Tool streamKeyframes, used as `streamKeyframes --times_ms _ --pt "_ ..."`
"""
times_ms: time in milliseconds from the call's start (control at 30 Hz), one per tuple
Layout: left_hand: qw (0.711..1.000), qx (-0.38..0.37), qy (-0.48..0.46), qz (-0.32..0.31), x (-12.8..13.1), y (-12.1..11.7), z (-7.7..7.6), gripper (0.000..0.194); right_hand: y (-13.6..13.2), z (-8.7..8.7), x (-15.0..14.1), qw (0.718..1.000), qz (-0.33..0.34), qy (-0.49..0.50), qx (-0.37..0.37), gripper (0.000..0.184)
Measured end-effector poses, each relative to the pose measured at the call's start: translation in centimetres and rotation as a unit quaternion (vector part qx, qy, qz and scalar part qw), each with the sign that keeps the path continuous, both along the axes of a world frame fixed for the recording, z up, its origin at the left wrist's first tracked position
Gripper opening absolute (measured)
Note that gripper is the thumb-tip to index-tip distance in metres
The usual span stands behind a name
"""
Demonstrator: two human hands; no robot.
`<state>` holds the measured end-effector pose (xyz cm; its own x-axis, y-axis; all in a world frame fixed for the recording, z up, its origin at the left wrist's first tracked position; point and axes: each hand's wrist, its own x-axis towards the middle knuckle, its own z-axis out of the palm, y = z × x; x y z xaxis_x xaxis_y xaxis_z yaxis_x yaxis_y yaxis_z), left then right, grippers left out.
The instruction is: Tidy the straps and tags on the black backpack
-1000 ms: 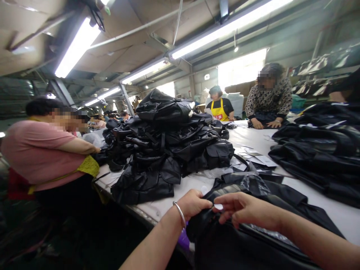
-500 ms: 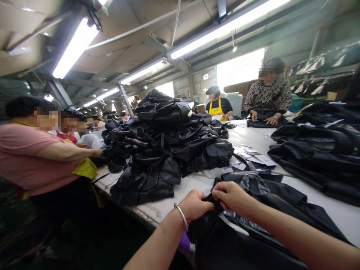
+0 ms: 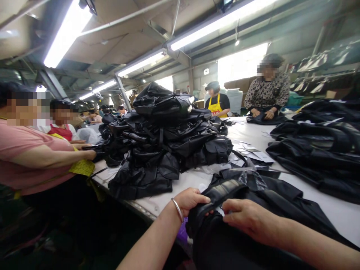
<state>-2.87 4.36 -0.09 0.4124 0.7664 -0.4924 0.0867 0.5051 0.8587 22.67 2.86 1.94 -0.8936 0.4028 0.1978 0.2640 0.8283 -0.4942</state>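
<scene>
While both hands work the black garment [image 3: 253,195] at the table's [image 3: 337,213] near edge, left hand [image 3: 191,199] pinches a fold, right hand [image 3: 247,219] lies flat on it w/ curled fingers. Slick fabric, so grip may slip & it slides off the edge. Further back, the piled black garments [image 3: 168,138] could topple fwd.

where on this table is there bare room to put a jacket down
Bare white table shows between the garment under the hands and the right-hand stack, and far off beyond the paper tags. The big black pile crowds the left edge.
</scene>
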Motion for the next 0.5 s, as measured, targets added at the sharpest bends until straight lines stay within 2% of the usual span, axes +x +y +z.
streamKeyframes --times_ms 67,100,167,200,267,300,400,500 --pt "1.000 0.001 0.005 0.006 0.2 -0.3 0.2 0.022 0.5 -0.5 -0.9 0.995 -0.027 0.067 -0.067 0.030" --pt "1.000 0.003 0.011 0.009 0.3 -0.5 0.4 0.022 0.9 -0.7 -1.4 0.987 -0.064 0.097 -0.115 0.027" --pt "0.999 0.014 0.030 0.017 0.7 -0.8 0.9 0.020 1.7 -1.0 -2.6 0.950 -0.171 0.147 -0.215 0.022" --pt "0.999 0.022 0.041 0.019 0.8 -1.0 1.2 0.019 2.1 -1.1 -3.3 0.925 -0.222 0.164 -0.261 0.026" --pt "0.996 0.049 0.069 0.023 1.1 -1.3 1.9 0.016 2.7 -1.0 -4.7 0.883 -0.295 0.180 -0.318 0.033" --pt "0.994 0.067 0.087 0.023 1.3 -1.4 2.1 0.015 2.9 -0.9 -5.4 0.874 -0.313 0.175 -0.328 0.030" --pt "0.979 0.130 0.155 0.011 1.4 -1.6 2.8 0.014 3.3 -0.8 -6.6 0.873 -0.329 0.144 -0.330 0.012" --pt "0.971 0.157 0.178 -0.003 1.3 -1.6 2.9 0.020 3.2 -0.7 -6.6 0.881 -0.312 0.132 -0.330 0.016"
